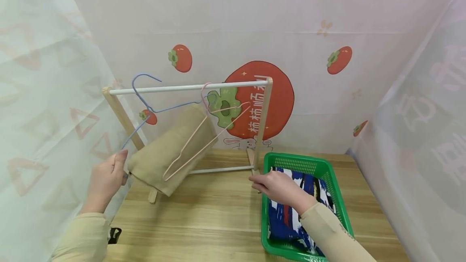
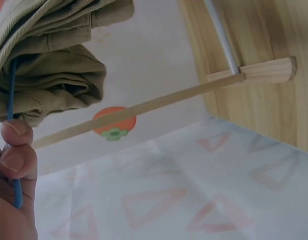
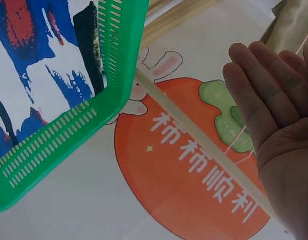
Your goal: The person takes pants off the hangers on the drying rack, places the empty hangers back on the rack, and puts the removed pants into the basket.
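My left hand (image 1: 105,177) pinches the lower left end of a blue clothes hanger (image 1: 136,130); the left wrist view shows thumb and finger on the blue wire (image 2: 11,95). Folded khaki trousers, by their look, (image 1: 171,153) hang over this hanger, tilted down to the left. The hanger's hook crosses the rack's white rod (image 1: 182,88), its tip above the rod; I cannot tell whether it bears on it. A pink hanger (image 1: 189,140) hangs from the rod in front of the khaki cloth. My right hand (image 1: 278,187) holds nothing, fingers loosely extended, above the basket's left side.
A green basket (image 1: 267,213) with a blue, white and red patterned cloth (image 1: 287,217) stands on the right of the wooden table (image 1: 204,221). The rack's wooden right post (image 1: 263,124) rises beside it. Printed sheets (image 1: 309,11) enclose the back and sides.
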`<state>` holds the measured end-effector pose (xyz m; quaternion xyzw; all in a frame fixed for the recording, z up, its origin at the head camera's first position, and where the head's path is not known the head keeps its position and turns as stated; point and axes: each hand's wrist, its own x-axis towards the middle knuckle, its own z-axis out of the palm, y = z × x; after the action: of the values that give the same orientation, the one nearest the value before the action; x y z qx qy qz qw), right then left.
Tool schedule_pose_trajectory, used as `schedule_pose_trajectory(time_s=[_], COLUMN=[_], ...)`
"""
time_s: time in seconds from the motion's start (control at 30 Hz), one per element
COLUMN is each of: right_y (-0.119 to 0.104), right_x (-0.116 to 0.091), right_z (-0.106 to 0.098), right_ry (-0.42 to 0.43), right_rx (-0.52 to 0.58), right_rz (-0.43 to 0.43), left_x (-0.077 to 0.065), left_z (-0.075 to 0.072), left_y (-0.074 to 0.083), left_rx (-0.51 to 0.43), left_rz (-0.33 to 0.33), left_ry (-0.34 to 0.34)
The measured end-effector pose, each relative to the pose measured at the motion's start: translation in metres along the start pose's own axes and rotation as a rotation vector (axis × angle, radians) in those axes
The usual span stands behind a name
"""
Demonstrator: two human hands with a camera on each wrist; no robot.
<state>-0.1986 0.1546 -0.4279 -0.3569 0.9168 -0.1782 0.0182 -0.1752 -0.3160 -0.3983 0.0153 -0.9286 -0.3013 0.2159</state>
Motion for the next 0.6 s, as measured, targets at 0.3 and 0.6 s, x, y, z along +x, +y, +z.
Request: schedule_pose_trajectory(time_s=[0.3,0.6], right_y=[0.0,-0.009], right_x=[0.0,0.005], right_z=[0.001,0.014], right_ry=[0.007,0.148], right_rx=[-0.004,-0.046], right_rz=[0.005,-0.145], left_x=[-0.006,-0.017], left_z=[-0.016,-0.02], left_y=[-0.009,-0.019], left_rx=[-0.033,-0.027], left_rz=[0.041,0.016], left_ry=[-0.004,-0.057])
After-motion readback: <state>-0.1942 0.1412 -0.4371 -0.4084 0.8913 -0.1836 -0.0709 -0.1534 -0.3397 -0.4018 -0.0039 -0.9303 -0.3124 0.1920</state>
